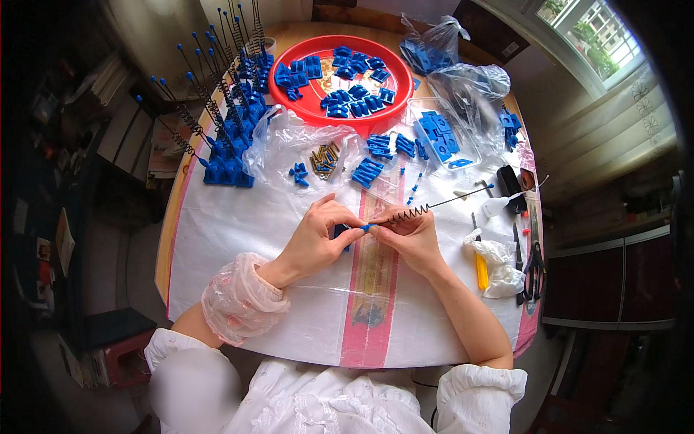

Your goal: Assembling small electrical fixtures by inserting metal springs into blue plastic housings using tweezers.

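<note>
In front of me, at the middle of the table, my two hands meet fingertip to fingertip. My right hand (410,237) pinches a black coiled spring wire (410,214), whose straight end runs out to the right and carries a blue tip (491,186). Between the fingertips sits a small blue plastic piece (367,227) at the wire's near end, and my left hand (323,233) is closed on it. A darker blue part (341,233) shows partly behind my left fingers; whether they grip it too is hidden.
Finished-looking blue bases with upright spring wires (230,163) crowd the back left. A red basin (280,98) holds blue parts. Nearby are a plastic bag (271,145), brass-coloured screws (325,160), blue clips (368,173) and a clear tray (463,160). Scissors (533,273) and a yellow-handled tool (481,271) lie right.
</note>
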The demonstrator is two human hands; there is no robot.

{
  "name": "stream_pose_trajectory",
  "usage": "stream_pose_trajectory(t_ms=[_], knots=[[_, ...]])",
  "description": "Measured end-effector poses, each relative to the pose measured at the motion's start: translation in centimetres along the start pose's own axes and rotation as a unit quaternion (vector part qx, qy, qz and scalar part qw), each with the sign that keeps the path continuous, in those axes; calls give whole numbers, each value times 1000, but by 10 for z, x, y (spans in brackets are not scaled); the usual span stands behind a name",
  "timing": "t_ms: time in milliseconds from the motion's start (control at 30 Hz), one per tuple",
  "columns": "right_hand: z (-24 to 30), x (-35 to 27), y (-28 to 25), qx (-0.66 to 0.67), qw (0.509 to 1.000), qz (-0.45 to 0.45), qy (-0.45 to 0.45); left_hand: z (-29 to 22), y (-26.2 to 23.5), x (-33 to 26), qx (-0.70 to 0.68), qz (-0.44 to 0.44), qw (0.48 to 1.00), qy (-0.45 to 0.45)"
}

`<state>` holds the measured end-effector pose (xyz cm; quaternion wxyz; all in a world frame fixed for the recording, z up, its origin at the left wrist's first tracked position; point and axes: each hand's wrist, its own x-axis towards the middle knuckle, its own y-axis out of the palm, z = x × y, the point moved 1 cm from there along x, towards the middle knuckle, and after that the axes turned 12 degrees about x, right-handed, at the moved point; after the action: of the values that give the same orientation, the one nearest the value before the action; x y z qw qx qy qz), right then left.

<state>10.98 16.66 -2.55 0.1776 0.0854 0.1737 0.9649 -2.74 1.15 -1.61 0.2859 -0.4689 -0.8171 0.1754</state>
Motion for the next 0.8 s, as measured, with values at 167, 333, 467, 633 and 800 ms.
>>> stream_pose_trajectory(t_ms=[167, 333, 467, 633, 800], knots=[[2, 0, 2, -3, 1000, -4, 2, -1, 0, -2, 22, -12, 1000, 3], [0, 1, 1, -2, 1000, 8, -9, -3, 0, -2, 33, -16, 999, 12], [-1, 1, 0, -10, 1000, 6, -6, -2, 0, -2, 33, -11, 999, 12], [0, 1, 2, -3, 1000, 9, -10, -1, 0, -3, 41, -14, 999, 12], [2, 0, 2, -2, 1000, 5, 5, -1, 0, -3, 48, -16, 999, 10]])
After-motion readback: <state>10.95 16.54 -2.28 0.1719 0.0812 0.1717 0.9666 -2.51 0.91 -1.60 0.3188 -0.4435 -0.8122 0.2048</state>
